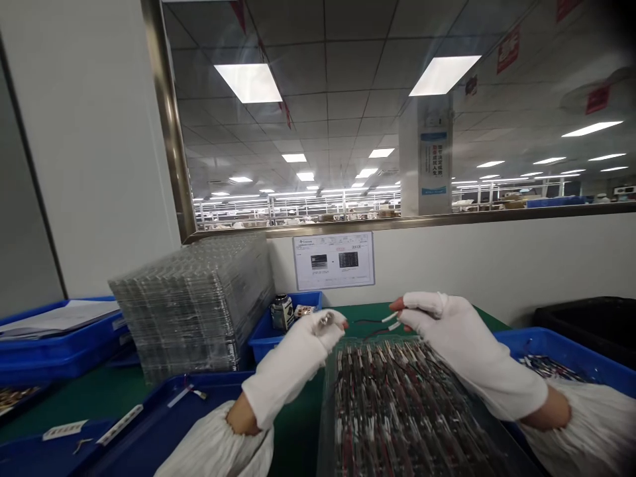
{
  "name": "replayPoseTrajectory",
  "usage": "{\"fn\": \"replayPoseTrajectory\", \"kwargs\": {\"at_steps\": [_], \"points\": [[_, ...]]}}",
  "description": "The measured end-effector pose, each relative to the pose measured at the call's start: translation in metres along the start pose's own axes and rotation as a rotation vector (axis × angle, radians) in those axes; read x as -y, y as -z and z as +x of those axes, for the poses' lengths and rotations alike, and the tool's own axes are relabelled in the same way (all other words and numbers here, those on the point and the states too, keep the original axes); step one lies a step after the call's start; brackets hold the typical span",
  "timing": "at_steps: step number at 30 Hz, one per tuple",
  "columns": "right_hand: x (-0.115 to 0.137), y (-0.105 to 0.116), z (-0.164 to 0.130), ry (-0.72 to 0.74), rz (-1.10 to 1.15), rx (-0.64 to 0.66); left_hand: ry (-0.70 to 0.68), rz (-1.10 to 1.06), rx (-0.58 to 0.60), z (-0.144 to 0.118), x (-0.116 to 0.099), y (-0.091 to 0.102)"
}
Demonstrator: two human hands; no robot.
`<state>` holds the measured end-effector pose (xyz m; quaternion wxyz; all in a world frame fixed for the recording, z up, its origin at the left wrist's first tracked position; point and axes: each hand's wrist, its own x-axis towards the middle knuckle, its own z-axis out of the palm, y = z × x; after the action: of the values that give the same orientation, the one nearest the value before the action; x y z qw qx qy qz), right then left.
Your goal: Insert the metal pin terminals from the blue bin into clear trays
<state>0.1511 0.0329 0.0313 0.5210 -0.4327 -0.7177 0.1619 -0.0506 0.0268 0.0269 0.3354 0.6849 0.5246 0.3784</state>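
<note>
My left hand (313,344), in a white fingerless-tip glove, is closed beyond the near tray. A small shiny patch shows at its thumb side; what the fingers hold cannot be made out. Opposite it, my right hand (447,331), gloved the same way, pinches thin dark wires (380,322) with white sleeve-like ends. The wires reach across the gap toward my left fingertips. Below both hands lies a clear plastic tray (328,397) filled with rows of slim wired parts (397,397), with red and black leads showing.
A tall stack of clear plastic trays (199,305) stands left. Behind my left hand, a blue bin (261,344) holds a small dark bottle (282,311). Another blue bin (527,341) with loose wired parts sits right. An instruction sheet (334,260) hangs under the window.
</note>
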Motion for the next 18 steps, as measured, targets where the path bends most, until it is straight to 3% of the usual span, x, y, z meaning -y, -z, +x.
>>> {"fn": "replayPoseTrajectory", "kwargs": {"at_steps": [3, 8, 10, 14, 16, 18], "points": [[0.000, -0.013, 0.009, 0.270, -0.238, 0.018, 0.104, -0.276, -0.042, 0.015, 0.013, 0.005], [0.004, -0.053, -0.002, 0.513, -0.530, 0.374, 0.273, -0.637, 0.089, 0.016, 0.005, 0.016], [0.004, -0.063, -0.014, 0.551, -0.549, 0.471, 0.295, -0.666, 0.145, 0.014, 0.002, 0.017], [0.000, -0.061, -0.028, 0.580, -0.502, 0.689, 0.156, -0.587, 0.109, 0.013, 0.007, 0.012], [-0.002, -0.055, -0.028, 0.486, -0.412, 0.764, 0.115, -0.524, 0.104, 0.011, 0.009, 0.009], [-0.003, -0.049, -0.026, 0.352, -0.310, 0.702, 0.107, -0.456, 0.126, 0.008, 0.006, 0.005]]}}
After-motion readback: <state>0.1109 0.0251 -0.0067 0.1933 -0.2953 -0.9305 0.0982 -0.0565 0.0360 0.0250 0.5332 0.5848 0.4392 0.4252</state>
